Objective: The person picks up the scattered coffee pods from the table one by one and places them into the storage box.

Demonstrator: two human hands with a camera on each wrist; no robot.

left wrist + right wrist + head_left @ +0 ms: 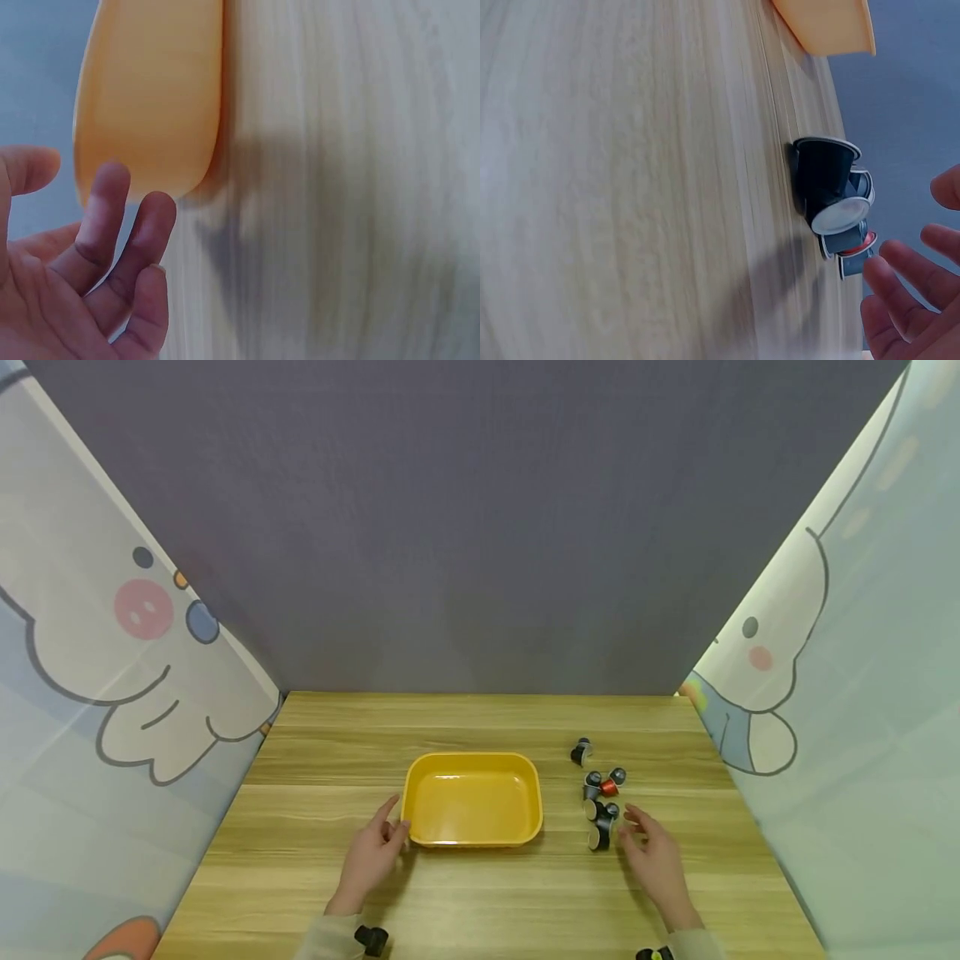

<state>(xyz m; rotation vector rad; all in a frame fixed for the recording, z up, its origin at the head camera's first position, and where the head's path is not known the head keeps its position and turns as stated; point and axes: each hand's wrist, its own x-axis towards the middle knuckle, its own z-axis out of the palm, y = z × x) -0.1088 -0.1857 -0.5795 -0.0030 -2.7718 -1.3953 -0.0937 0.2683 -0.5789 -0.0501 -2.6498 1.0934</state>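
A yellow rectangular tray (474, 842) stands on the wooden table. At its left end is my left hand (367, 862), thumb right at the near-left corner and index finger stretched along the side. In the left wrist view, the loosely bent fingers of the left hand (90, 277) overlap the tray's end (154, 97). My right hand (657, 865) is beside a loose group of coffee capsules, fingers relaxed and holding nothing. Among them are a black capsule (602, 837), a red capsule (609, 788) and several dark grey ones. The right wrist view shows a black capsule (823, 171) on its side.
Farther back lies a small pair of dark capsules (581, 752), apart from the main group. A grey wall (480, 543) rises behind the table (480, 902). Cartoon-printed curtains (97, 710) hang on both sides.
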